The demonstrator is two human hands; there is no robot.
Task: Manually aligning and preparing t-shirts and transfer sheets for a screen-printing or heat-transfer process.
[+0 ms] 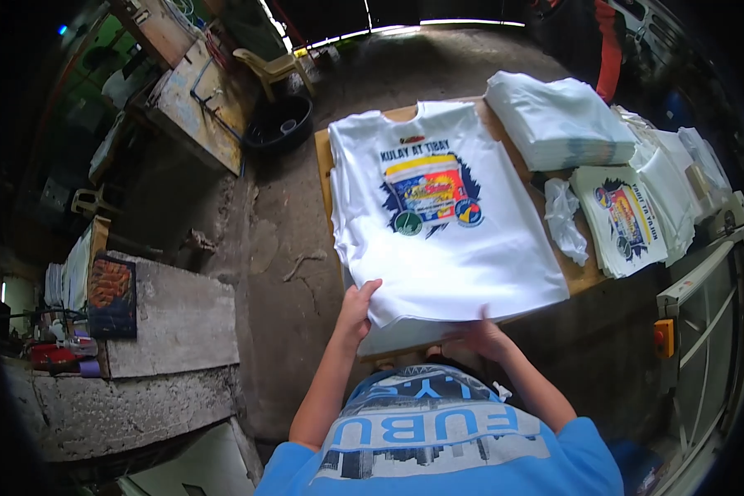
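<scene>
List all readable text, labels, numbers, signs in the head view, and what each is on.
Wording isn't copied out; print locations only.
White garment: dark heading above a colourful graphic, readable; fine print in the round badges too small.
Printed pile at right: similar design, turned sideways; small print unreadable.
Worn blue shirt: large blue letters, upside down in view, readable.
Yellow box: any marking too small to read.

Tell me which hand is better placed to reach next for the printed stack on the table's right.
Probably the right hand: it is at the near edge of the white shirt, on the side closer to the printed stack. The left hand grips that shirt farther left.
</scene>
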